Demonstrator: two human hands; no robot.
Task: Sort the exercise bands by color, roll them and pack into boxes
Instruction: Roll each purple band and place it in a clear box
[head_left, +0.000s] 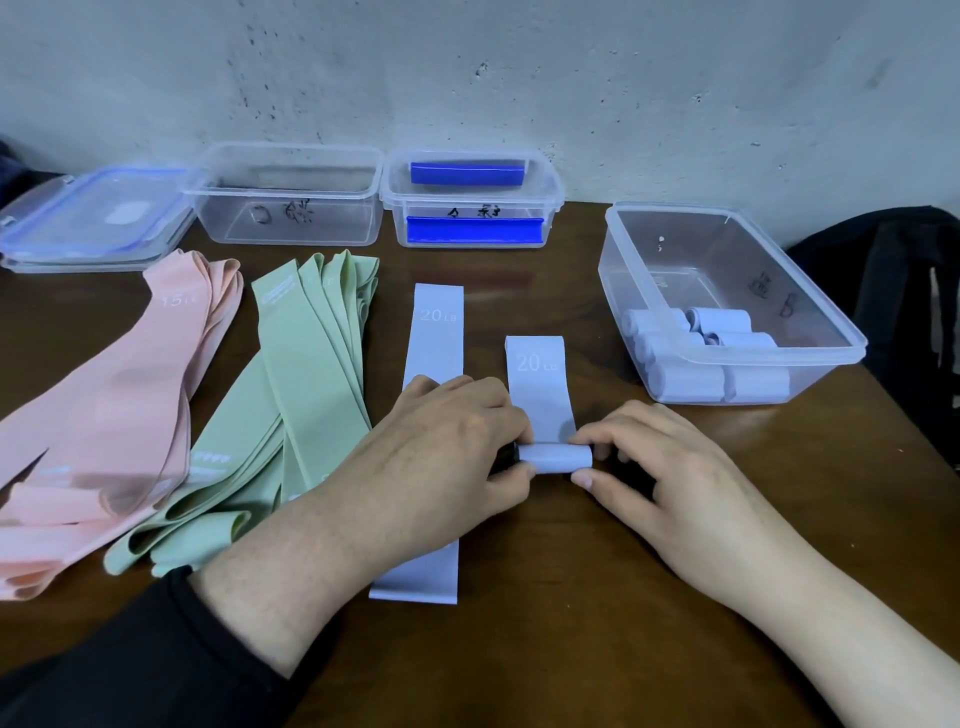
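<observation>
Both hands rolling a lavender band on the tabletop.

The left hand (452, 441) and right hand (660, 467) pinch the ends of the half-rolled lavender band (545, 410) between them; its flat part stretches away beyond their fingertips. A clear box (810, 291) of finished rolls stands beyond the right hand.

The left hand (447, 441) covers the middle of the flat lavender band (434, 332). Left of that band, the pink bands (104, 410) run off the frame's left edge. Behind it, handwriting on the clear boxes (291, 208) is illegible. To its right, a dark bag (904, 291) is cut by the frame's right edge.
</observation>
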